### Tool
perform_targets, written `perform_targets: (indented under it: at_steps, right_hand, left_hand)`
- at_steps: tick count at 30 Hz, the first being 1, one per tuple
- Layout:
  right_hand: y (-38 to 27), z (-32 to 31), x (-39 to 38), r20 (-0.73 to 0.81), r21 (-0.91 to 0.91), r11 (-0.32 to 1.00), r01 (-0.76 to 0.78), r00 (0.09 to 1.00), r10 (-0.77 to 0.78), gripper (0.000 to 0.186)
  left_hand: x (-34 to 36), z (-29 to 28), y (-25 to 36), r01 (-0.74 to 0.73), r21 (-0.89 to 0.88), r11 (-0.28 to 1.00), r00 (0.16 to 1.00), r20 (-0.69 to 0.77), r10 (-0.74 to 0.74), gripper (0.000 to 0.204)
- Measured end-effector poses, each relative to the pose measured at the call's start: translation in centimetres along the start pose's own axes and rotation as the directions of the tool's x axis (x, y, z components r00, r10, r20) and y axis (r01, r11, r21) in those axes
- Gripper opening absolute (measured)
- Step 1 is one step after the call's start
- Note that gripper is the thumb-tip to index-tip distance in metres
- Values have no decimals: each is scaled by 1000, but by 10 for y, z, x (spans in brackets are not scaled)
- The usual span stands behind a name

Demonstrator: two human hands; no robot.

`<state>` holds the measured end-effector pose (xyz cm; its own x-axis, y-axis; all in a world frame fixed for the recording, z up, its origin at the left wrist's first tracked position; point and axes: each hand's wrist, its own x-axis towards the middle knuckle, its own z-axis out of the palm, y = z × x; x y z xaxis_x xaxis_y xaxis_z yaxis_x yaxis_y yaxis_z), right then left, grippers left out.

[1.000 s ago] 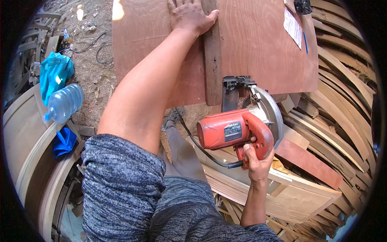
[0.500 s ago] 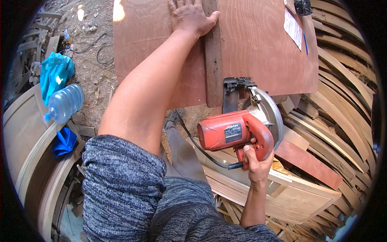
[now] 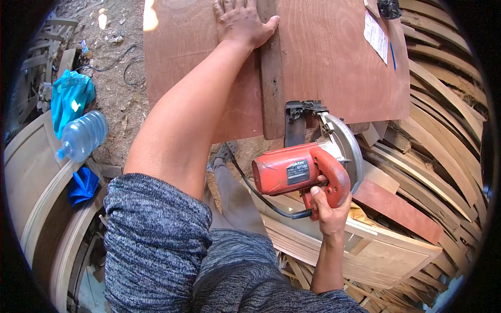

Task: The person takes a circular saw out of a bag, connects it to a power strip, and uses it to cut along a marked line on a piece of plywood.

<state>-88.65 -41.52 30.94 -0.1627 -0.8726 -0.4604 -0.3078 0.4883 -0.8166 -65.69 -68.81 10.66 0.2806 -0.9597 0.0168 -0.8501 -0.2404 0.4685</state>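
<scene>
A large reddish-brown plywood sheet point(image 3: 334, 62) lies across the top of the view. On it rests a dark wooden guide strip point(image 3: 271, 88), running toward me. My left hand point(image 3: 241, 22) presses flat on the sheet, fingers against the strip's left side. My right hand point(image 3: 327, 208) grips the handle of a red circular saw point(image 3: 305, 167). The saw's base and silver blade guard point(image 3: 345, 141) sit at the sheet's near edge, just right of the strip. A black cord point(image 3: 261, 195) trails from the saw.
Curved wooden slats point(image 3: 443, 120) are stacked at right, and a pale framed panel point(image 3: 376, 250) lies below the saw. A clear water bottle point(image 3: 81, 136), teal cloth point(image 3: 70, 96) and blue cloth point(image 3: 82, 185) sit at left on dirt ground. A paper point(image 3: 377, 36) lies on the sheet.
The saw has edged slightly forward toward the sheet's near edge. My left hand stays pressed in the same place.
</scene>
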Motion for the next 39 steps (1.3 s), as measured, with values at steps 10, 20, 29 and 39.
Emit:
perform_targets:
  at_steps: [10,20,29,39]
  right_hand:
    - [-3,1,0,3,4,1000,-17,1000,17,37]
    - [-2,-1,0,3,-9,999,-37,999,37,33]
    - [-4,2,1,-17,-3,999,-32,999,32,34]
    - [-4,-3,0,39,-40,998,-39,998,41,43]
  left_hand:
    - [0,2,-2,-17,-8,1000,999,-42,17,96]
    - [0,1,-1,-7,-19,1000,1000,-22,6,96]
    - [0,2,-1,-1,-4,1000,1000,-2,1,96]
    - [2,5,-7,5,29,1000,999,-39,-4,96]
